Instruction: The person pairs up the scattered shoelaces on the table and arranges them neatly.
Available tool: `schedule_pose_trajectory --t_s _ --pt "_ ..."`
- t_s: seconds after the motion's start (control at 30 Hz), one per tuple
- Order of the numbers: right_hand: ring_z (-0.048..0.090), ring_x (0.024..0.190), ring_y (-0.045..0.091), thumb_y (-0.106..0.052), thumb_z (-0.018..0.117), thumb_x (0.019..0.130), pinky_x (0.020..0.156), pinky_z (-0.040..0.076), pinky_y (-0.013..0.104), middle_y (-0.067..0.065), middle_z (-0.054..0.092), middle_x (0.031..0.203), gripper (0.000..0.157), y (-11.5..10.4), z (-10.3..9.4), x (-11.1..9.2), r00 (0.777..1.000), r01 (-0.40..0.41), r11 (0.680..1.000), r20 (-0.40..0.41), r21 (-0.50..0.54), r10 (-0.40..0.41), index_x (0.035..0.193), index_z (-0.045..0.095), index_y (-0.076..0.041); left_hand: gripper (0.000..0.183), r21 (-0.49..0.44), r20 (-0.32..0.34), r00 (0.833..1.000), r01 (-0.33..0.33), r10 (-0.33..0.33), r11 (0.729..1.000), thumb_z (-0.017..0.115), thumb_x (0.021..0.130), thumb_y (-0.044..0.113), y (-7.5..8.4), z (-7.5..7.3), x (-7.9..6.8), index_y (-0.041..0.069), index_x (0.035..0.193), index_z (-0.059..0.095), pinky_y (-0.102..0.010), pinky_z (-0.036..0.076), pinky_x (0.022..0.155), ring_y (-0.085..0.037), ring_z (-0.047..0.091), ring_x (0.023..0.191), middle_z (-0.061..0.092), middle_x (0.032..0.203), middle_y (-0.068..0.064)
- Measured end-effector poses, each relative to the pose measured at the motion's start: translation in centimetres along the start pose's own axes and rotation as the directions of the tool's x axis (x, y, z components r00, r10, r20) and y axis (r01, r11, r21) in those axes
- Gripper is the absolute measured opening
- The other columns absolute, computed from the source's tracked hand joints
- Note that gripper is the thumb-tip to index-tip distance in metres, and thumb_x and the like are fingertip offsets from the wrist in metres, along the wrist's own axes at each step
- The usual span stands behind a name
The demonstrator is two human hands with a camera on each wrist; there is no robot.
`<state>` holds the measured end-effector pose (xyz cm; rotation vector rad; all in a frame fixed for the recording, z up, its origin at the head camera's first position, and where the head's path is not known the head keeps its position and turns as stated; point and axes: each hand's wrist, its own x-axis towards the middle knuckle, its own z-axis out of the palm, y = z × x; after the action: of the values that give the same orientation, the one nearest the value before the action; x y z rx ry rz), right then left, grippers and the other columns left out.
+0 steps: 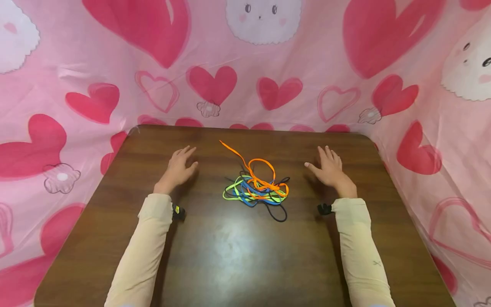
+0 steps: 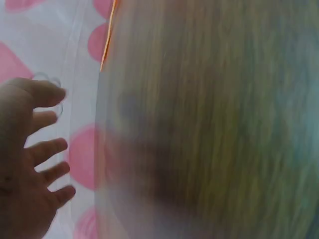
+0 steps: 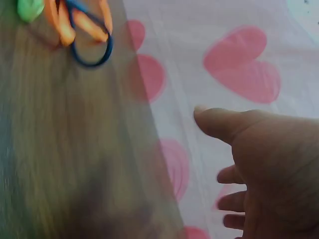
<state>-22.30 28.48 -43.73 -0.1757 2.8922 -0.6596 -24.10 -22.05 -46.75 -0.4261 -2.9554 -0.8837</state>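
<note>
A loose tangle of flat shoelaces lies mid-table in the head view. It mixes an orange lace (image 1: 264,161), a lime-green lace (image 1: 226,195), a blue lace (image 1: 250,203) and a black lace (image 1: 281,220). One orange end stretches toward the back left. To the left of the pile, my left hand (image 1: 178,169) is held with fingers spread and nothing in it. My right hand (image 1: 330,169) is on the other side, fingers extended and also holding nothing. In the right wrist view, loops of the orange lace (image 3: 65,25) and dark lace (image 3: 92,64) show at the upper left.
The brown wooden table (image 1: 238,264) has rounded corners and a glossy patch of reflected light. Pink cloth (image 1: 245,98) printed with hearts surrounds its back and sides. A small black device (image 1: 178,212) sits at the left wrist, another black device (image 1: 324,209) at the right.
</note>
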Motion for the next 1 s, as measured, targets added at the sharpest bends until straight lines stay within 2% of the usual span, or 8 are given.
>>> schedule_pose_trajectory --t_s 0.1,0.23,0.37,0.47,0.53,0.7,0.9,1.0 --pt "0.01 0.148 0.056 -0.042 0.056 0.102 0.118 0.005 0.069 0.036 0.01 0.163 0.084 -1.3 0.6 0.3 0.998 0.059 0.998 -0.023 -0.018 -0.06 0.158 0.017 0.008 0.05 -0.077 -0.024 0.999 -0.031 0.029 0.997 0.057 0.099 0.014 0.9 0.6 0.2 -0.003 0.145 0.05 -0.062 0.034 0.113 -0.046 0.046 0.136 0.051 0.147 -0.028" --pt "0.02 0.145 0.053 -0.033 0.062 0.099 0.118 0.012 0.067 0.034 0.022 0.161 0.079 -3.5 2.1 0.6 0.99 0.137 0.99 -0.021 -0.032 -0.138 0.156 0.024 0.007 0.034 -0.085 -0.017 0.998 -0.063 0.061 0.994 0.059 0.098 0.013 2.5 1.6 0.3 -0.003 0.128 0.066 -0.055 0.05 0.099 -0.037 0.065 0.113 0.069 0.125 -0.021" --pt "0.036 0.136 0.047 -0.033 0.065 0.098 0.116 0.027 0.062 0.028 0.043 0.152 0.071 -6.0 4.2 1.0 0.984 0.179 0.981 0.001 -0.075 -0.179 0.152 0.039 0.005 0.024 -0.084 0.012 0.993 -0.112 0.114 0.99 0.061 0.098 0.012 4.3 2.7 0.4 -0.002 0.113 0.073 -0.048 0.054 0.089 -0.029 0.067 0.095 0.074 0.108 -0.016" --pt "0.049 0.119 0.042 -0.032 0.066 0.098 0.103 0.042 0.056 0.022 0.062 0.133 0.054 -7.8 5.6 1.4 0.99 0.142 0.986 -0.007 -0.089 -0.143 0.138 0.057 0.002 0.022 -0.102 0.03 0.991 -0.127 0.13 0.987 0.063 0.098 0.013 5.9 3.4 0.5 -0.001 0.11 0.074 -0.046 0.055 0.086 -0.026 0.067 0.09 0.074 0.104 -0.013" --pt "0.052 0.109 0.037 -0.033 0.066 0.098 0.094 0.047 0.052 0.017 0.069 0.12 0.043 -8.7 6.4 1.6 0.995 0.093 0.993 -0.024 -0.078 -0.096 0.127 0.067 -0.002 0.022 -0.117 0.041 0.99 -0.131 0.136 0.984 0.064 0.098 0.014 6.9 3.8 0.6 0.0 0.11 0.074 -0.045 0.056 0.085 -0.025 0.066 0.088 0.074 0.103 -0.012" --pt "0.052 0.101 0.034 -0.035 0.07 0.096 0.087 0.045 0.048 0.01 0.071 0.1 0.033 -10.1 8.0 2.2 0.998 0.012 0.998 -0.053 -0.054 -0.015 0.112 0.073 -0.006 0.02 -0.12 0.065 0.985 -0.152 0.161 0.981 0.064 0.098 0.016 8.9 4.9 0.7 0.004 0.11 0.075 -0.039 0.055 0.078 -0.02 0.062 0.082 0.074 0.098 -0.006" --pt "0.052 0.1 0.034 -0.02 0.073 0.092 0.089 0.043 0.048 0.009 0.069 0.092 0.015 -9.9 8.7 2.4 0.997 0.014 1.0 -0.077 -0.027 -0.016 0.099 0.073 -0.007 0.019 -0.125 0.074 0.978 -0.184 0.194 0.975 0.065 0.098 0.017 10.5 5.9 0.8 0.007 0.111 0.075 -0.038 0.055 0.079 -0.018 0.063 0.082 0.074 0.101 -0.004" --pt "0.055 0.091 0.031 -0.015 0.07 0.093 0.084 0.046 0.045 0.007 0.068 0.087 0.008 -9.6 8.6 2.2 0.995 0.028 1.0 -0.097 -0.007 -0.028 0.093 0.072 -0.008 0.023 -0.135 0.063 0.976 -0.2 0.21 0.971 0.067 0.097 0.014 10.9 6.1 0.8 0.006 0.117 0.073 -0.04 0.056 0.082 -0.02 0.064 0.085 0.074 0.107 -0.005"
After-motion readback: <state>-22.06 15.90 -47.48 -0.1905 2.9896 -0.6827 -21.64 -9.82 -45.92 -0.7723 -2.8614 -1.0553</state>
